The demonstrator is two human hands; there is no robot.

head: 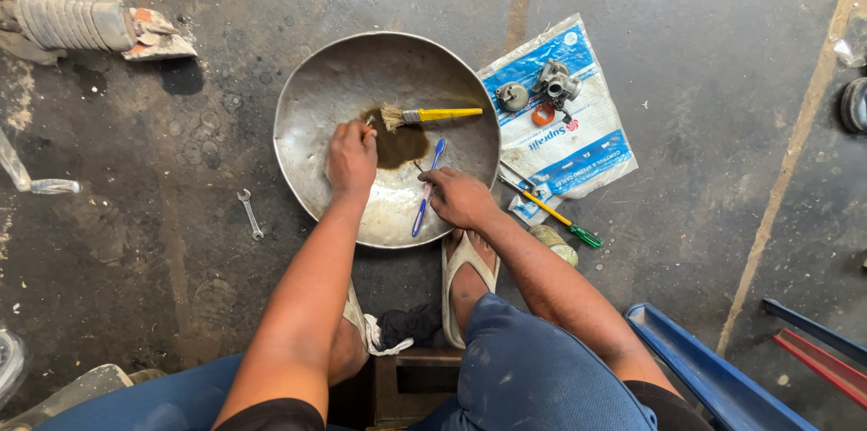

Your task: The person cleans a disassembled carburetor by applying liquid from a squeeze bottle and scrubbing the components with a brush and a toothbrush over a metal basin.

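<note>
Oily concrete floor, steel basin [307, 97]; left hand [351, 156] pinched on small part over dark puddle; right hand [459, 197] curled (contents unclear) beside blue toothbrush [427, 191], lengthwise toward body.

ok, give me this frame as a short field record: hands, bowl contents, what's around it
left hand: closed, fingers down in the metal bowl by the dark liquid
right hand: resting on the bowl's near rim
in bowl: yellow-handled brush, blue toothbrush
right of bowl: plastic bag with carburetor parts, screwdriver
left of bowl: small wrench on the floor
</note>
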